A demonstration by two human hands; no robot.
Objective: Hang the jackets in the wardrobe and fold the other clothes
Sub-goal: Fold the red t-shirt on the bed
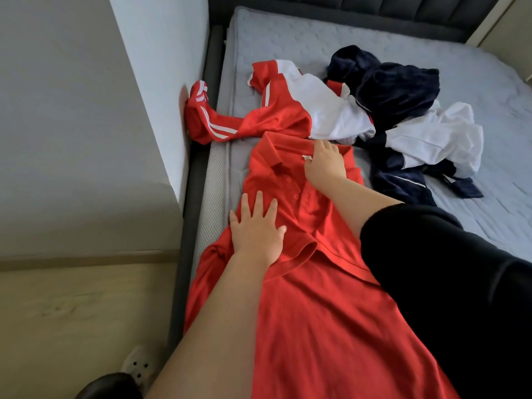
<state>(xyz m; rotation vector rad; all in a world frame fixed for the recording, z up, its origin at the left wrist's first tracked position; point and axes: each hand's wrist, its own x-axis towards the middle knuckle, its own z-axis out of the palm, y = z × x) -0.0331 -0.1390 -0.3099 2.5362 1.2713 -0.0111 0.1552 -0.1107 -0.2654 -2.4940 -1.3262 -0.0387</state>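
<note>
The red polo shirt (316, 312) lies front up along the near edge of the bed (316, 38), collar away from the person and buttons showing. It seems laid flat so that it can be smoothed before folding.

The left hand (256, 228) rests palm down on the shirt beside the placket, fingers straight and spread, holding nothing. It is most likely pinning the cloth so the shirt does not slide. The right hand (325, 165), reaching out of a black sleeve (446, 283), lies on the collar just beside the neck label, fingers bent toward the collar's far edge. Whether it pinches the cloth or only presses it cannot be told.

Beyond the shirt's collar lies a red and white jacket (276, 110) with one striped sleeve spilling over the bed edge against the wall. It has not been hung yet. To the right of the collar a navy garment (397, 90) and a white garment (437, 136) lie heaped together, unfolded.

No basket, box or wardrobe is in view — the bed alone carries the clothes. The fold looks barely begun, with the shirt's sleeve near the left hand not yet turned in.
</note>
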